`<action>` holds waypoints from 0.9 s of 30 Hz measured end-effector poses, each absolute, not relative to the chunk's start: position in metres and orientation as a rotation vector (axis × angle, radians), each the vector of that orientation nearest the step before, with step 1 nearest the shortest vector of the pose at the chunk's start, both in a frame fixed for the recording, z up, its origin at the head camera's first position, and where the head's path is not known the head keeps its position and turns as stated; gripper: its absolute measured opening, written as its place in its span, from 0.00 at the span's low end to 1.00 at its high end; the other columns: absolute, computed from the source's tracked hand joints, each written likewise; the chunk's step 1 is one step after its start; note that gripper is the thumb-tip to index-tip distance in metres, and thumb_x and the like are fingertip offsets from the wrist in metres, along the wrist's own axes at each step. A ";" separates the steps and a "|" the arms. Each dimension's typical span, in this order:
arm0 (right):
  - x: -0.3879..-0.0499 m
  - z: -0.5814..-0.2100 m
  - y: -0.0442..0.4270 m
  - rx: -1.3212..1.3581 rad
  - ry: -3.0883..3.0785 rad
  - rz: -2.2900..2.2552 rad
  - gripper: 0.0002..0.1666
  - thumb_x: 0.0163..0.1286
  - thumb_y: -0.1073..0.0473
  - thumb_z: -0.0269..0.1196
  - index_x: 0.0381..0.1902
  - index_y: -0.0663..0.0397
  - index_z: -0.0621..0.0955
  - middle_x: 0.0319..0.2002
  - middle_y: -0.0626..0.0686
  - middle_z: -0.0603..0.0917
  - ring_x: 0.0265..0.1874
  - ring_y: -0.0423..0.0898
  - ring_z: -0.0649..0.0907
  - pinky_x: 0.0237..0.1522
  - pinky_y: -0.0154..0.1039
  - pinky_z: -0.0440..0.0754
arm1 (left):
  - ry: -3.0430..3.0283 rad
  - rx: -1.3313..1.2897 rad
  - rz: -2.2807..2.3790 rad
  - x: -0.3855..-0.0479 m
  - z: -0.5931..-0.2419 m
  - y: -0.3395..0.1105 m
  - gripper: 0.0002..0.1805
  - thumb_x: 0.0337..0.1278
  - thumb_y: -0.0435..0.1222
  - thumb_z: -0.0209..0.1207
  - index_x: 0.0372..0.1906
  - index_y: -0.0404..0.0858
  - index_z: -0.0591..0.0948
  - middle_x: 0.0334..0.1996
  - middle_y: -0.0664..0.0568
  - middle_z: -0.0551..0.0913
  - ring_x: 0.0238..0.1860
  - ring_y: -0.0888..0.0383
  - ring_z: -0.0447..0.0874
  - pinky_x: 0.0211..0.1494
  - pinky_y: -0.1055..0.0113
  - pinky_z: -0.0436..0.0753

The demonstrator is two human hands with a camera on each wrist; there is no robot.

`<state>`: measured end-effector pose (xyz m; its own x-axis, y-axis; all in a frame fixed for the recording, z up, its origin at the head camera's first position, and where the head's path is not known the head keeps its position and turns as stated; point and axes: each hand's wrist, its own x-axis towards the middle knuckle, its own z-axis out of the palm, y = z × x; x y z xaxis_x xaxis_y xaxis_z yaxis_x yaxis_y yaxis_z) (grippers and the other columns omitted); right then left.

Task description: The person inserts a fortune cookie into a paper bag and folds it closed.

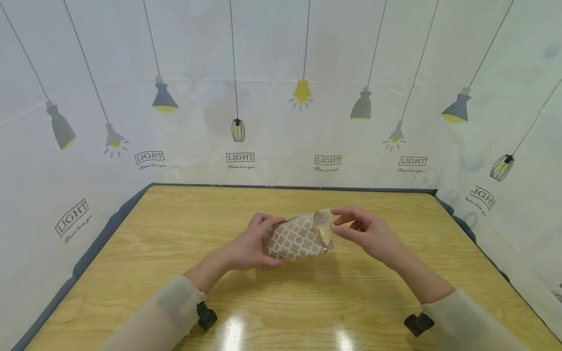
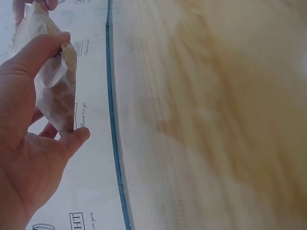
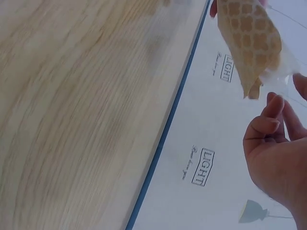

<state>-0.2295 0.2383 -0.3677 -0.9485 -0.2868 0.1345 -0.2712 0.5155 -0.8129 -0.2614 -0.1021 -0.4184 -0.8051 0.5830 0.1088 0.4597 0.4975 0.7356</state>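
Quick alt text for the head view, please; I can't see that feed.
A person's left hand grips a tan-and-white patterned packet above a wooden table, with the right hand at the packet's right end. Behind, a pale backdrop shows printed hanging lamps.

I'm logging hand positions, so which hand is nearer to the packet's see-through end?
Right. The right hand is close at the see-through end; the left hand grips the patterned packet around its opposite end.
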 end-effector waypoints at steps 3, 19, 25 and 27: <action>-0.229 -0.367 0.244 -0.513 2.699 -1.438 0.27 0.79 0.51 0.71 0.73 0.43 0.83 0.60 0.56 0.88 0.40 0.45 0.82 0.38 0.37 0.81 | 2.575 0.907 1.205 -0.261 -0.417 -0.103 0.55 0.53 0.41 0.84 0.84 0.49 0.66 0.73 0.44 0.62 0.73 0.46 0.65 0.79 0.39 0.72; -0.234 -0.381 0.230 -0.485 2.607 -1.547 0.23 0.74 0.54 0.75 0.65 0.50 0.89 0.65 0.57 0.89 0.29 0.40 0.72 0.30 0.34 0.73 | 2.564 0.890 1.195 -0.260 -0.416 -0.100 0.54 0.55 0.41 0.83 0.84 0.50 0.66 0.72 0.44 0.62 0.72 0.45 0.66 0.78 0.39 0.73; -0.232 -0.380 0.222 -0.502 2.575 -1.569 0.23 0.76 0.57 0.73 0.66 0.56 0.88 0.57 0.60 0.92 0.31 0.40 0.74 0.30 0.33 0.73 | 2.569 0.889 1.195 -0.260 -0.417 -0.099 0.54 0.55 0.41 0.83 0.84 0.50 0.66 0.71 0.44 0.63 0.72 0.45 0.66 0.77 0.40 0.74; -0.231 -0.380 0.220 -0.519 2.550 -1.583 0.23 0.77 0.59 0.72 0.66 0.58 0.87 0.55 0.62 0.92 0.32 0.39 0.76 0.31 0.32 0.75 | 2.571 0.895 1.191 -0.260 -0.417 -0.099 0.53 0.55 0.41 0.83 0.84 0.50 0.66 0.71 0.44 0.63 0.71 0.45 0.66 0.77 0.40 0.74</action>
<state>-0.2310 0.2204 -0.3795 -0.9376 -0.3341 0.0967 -0.2348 0.4030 -0.8846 -0.2599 -0.0992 -0.4171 -0.8057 0.5850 0.0931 0.4494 0.5012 0.7394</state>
